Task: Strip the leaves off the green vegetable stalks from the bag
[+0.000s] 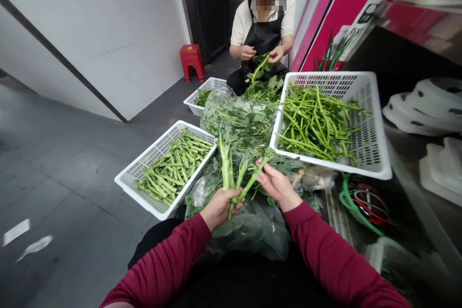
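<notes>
My left hand [221,206] is closed round the base of a branching green vegetable stalk [225,168], holding it upright over my lap. My right hand [276,182] pinches a thinner side stem [254,177] of the same stalk near its upper end. Beneath both hands lies a clear plastic bag [249,231] with leafy greens spilling out of it. To the left, a white basket [124,180] holds many trimmed thick stems [173,166]. On the right, a larger white basket [380,154] contains long thin green stems [314,120].
Across from me a person [265,24] in a black apron holds a leafy stem. Near them are another white basket [191,102] and a bag of greens [238,115]. A red stool [192,62] stands by the wall. White plastic containers [429,106] are at right.
</notes>
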The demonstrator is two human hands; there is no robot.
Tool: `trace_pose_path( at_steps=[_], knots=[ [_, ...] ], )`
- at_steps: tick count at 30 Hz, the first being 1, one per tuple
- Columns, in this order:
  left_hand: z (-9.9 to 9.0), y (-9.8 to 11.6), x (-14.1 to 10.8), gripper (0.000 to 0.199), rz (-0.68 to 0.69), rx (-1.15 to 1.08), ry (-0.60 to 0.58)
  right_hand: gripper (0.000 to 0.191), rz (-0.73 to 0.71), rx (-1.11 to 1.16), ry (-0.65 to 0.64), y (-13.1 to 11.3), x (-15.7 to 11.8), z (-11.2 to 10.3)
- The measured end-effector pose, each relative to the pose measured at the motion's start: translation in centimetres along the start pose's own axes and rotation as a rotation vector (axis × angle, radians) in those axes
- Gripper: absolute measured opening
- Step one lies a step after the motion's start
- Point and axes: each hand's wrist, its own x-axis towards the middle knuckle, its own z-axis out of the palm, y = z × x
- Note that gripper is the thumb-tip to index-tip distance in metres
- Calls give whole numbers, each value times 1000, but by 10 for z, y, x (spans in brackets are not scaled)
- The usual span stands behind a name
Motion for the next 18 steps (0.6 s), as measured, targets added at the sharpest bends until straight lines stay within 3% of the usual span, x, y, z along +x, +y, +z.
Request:
trace_pose_path(
  at_steps=[3,6,9,12,15,18],
  knots=[
    [-1,-4,1,27,41,28,20,11,110,20,-55,-4,-4,-4],
    [-1,-10,-1,27,131,84,86,13,332,-71,-154,-2,-11,-5],
    [3,-14,-8,29,172,96,95,16,495,-193,-185,14,-20,1],
    [5,-12,-15,29,210,37,80,16,541,-219,-158,35,-23,7],
    [-6,0,-13,29,336,-92,325,17,445,-202,-69,42,-14,1],
    [-36,30,1,23,466,-193,591,18,309,-353,120,36,5,-14]
  ],
)
